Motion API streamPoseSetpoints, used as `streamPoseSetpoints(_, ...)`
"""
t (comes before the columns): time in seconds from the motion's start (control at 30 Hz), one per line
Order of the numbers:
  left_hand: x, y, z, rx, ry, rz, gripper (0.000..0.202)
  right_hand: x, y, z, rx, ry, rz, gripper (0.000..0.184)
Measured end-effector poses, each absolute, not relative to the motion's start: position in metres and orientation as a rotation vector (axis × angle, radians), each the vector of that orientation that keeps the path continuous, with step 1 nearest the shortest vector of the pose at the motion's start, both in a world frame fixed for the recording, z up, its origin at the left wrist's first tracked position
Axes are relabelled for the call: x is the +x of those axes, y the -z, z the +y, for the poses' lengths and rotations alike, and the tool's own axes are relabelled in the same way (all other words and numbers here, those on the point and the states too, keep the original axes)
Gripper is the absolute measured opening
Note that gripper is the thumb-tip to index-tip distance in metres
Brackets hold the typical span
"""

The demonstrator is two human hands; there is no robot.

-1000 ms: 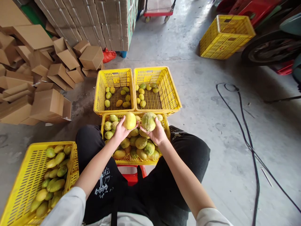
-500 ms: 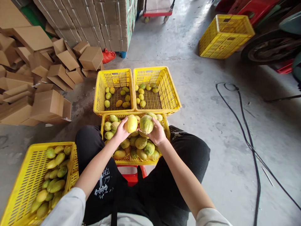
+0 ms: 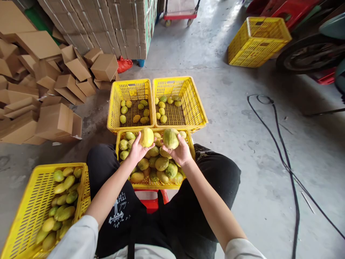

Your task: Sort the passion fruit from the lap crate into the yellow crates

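Head cam: got a yellow fruit (image 3: 147, 137) in left hand (image 3: 137, 151), green fruit (image 3: 170, 138) in right hand (image 3: 182, 151), fingers half-curled, snug on both, just over the crate's (image 3: 155, 186) far edge.

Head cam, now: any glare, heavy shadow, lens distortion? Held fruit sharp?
Head view, top: pale glare on the concrete floor; head view, upper right: dark shade around the wheel; head view, lower left: yellow crate looks stretched, likely wide-lens distortion; head view, centre: yellow fruit and greenish fruit reasonably sharp.
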State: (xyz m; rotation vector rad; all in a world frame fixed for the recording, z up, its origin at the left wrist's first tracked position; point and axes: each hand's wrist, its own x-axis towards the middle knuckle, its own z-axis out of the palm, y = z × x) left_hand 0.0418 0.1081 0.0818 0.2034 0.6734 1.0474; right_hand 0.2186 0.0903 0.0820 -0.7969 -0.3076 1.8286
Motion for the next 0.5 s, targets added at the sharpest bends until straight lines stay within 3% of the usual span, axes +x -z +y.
streamPoseSetpoints(0.5, 0.0462, -0.0802, 0.1068, 0.186, -1.016, 0.637, 0.021, 0.2160, -0.0790, 0.0889, -0.785, -1.882, -0.281, 0.032)
